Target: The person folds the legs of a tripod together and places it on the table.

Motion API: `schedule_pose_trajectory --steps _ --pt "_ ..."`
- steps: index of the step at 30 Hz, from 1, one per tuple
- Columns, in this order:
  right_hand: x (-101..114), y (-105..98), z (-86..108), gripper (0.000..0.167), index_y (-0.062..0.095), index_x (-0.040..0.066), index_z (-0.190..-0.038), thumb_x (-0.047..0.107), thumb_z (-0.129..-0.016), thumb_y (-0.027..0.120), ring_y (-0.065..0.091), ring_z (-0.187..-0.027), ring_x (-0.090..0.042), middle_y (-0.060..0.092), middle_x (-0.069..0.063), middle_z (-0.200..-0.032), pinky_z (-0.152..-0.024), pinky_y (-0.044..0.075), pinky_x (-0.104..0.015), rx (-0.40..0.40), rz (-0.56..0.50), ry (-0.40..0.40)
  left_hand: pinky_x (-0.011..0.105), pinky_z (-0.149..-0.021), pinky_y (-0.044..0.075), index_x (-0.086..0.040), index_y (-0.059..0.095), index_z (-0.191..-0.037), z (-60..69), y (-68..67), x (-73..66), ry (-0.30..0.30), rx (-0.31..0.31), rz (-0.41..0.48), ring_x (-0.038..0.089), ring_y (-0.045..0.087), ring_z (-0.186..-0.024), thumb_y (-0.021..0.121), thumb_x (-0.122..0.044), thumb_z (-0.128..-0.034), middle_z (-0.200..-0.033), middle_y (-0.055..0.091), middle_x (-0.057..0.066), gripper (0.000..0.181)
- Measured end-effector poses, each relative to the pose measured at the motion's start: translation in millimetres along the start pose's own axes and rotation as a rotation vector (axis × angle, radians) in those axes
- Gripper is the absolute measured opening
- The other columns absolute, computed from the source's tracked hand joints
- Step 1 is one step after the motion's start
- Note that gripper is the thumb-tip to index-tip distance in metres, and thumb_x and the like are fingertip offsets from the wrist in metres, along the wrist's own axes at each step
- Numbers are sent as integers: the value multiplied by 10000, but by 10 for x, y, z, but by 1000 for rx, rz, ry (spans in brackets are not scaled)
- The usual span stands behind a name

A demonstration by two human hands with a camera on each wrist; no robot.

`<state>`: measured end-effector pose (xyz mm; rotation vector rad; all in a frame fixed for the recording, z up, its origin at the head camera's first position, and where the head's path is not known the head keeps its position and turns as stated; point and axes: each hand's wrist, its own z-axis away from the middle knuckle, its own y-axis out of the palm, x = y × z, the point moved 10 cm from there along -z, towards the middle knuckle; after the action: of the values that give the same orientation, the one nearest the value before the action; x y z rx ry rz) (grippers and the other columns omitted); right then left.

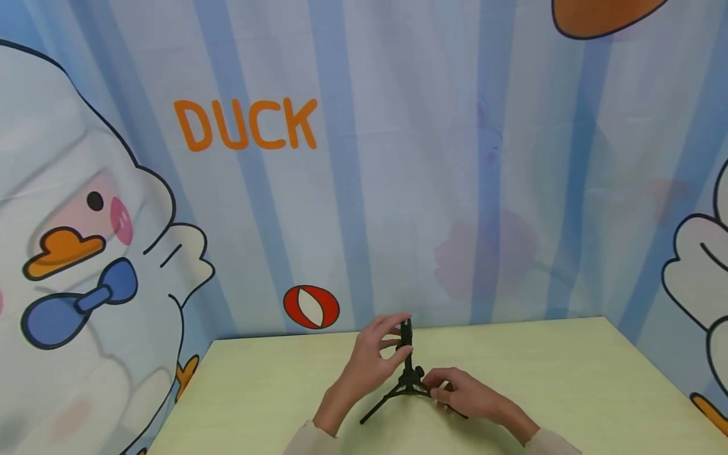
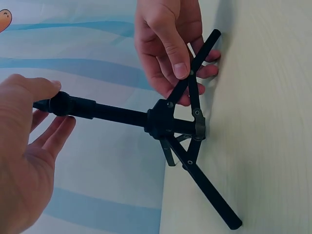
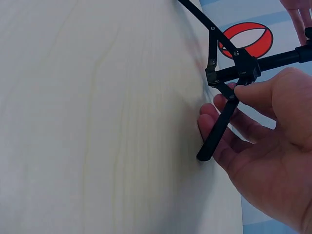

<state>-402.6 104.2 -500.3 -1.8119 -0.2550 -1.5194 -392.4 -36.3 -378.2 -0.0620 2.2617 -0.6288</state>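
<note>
High on the black mini tripod [image 1: 410,379], the left hand [image 1: 366,361] pinches its tubular column [image 2: 122,114]. Lower down, the right hand [image 1: 469,395] pinches one slender leg [image 3: 219,128].

Our tripod [image 2: 161,119] black, the counter [image 1: 569,379] pale yellow with faint wood grain, the curtain [image 1: 398,158] whitish with blue stripes, its lettering [image 1: 253,125] orange, a red-and-white ball [image 1: 327,306], a blue bow [image 1: 93,299], our sleeves [image 1: 313,439] cream

a blue-striped curtain [image 1: 398,189] with orange lettering [image 1: 241,123] and a printed duck [image 1: 97,253] hangs behind a pale yellow table [image 1: 569,373].
</note>
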Motion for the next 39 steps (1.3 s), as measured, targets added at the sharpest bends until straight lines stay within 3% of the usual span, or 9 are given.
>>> schedule_pose_trajectory --steps 5,12,18,28,39 --pt "-13 102 31 298 624 -2 -1328 130 -1087 510 661 -845 -193 673 -112 -1069 -739 580 -348 105 -56 4 293 -941 579 -210 588 -1455 53 0 -35 -6 5 28 238 668 -1114 732 -6 -961 -1348 596 36 554" --pt "-88 127 97 379 555 -58 -1415 25 -1047 515 596 -801 -217 650 -178 -1062 -765 499 -344 118 -259 95 283 -933 580 -209 589 -1461 64 8 -45 -12 19 44 244 664 -1119 768 7 -927 -1332 599 44 604" --pt "-152 101 98 423 488 -97 -1459 -24 -1043 496 614 -821 -196 635 -149 -1098 -778 521 -324 177 -395 117 280 -926 582 -196 589 -1462 42 14 -37 0 15 37 248 668 -1115 764 12 -929 -1335 604 50 598" --pt "-94 124 69 473 456 -113 -1479 -49 -1019 545 656 -823 -155 674 -90 -1042 -783 552 -297 311 -498 102 268 -923 578 -183 582 -1467 36 29 -41 -11 14 4 240 666 -1120 751 7 -941 -1338 599 61 585" --pt "-127 138 82 455 445 -69 -1512 -24 -1062 505 663 -900 -149 680 -64 -1090 -834 563 -312 363 -523 77 245 -901 578 -207 566 -1484 43 41 -46 -31 36 -28 231 676 -1122 738 -20 -960 -1346 601 52 582"
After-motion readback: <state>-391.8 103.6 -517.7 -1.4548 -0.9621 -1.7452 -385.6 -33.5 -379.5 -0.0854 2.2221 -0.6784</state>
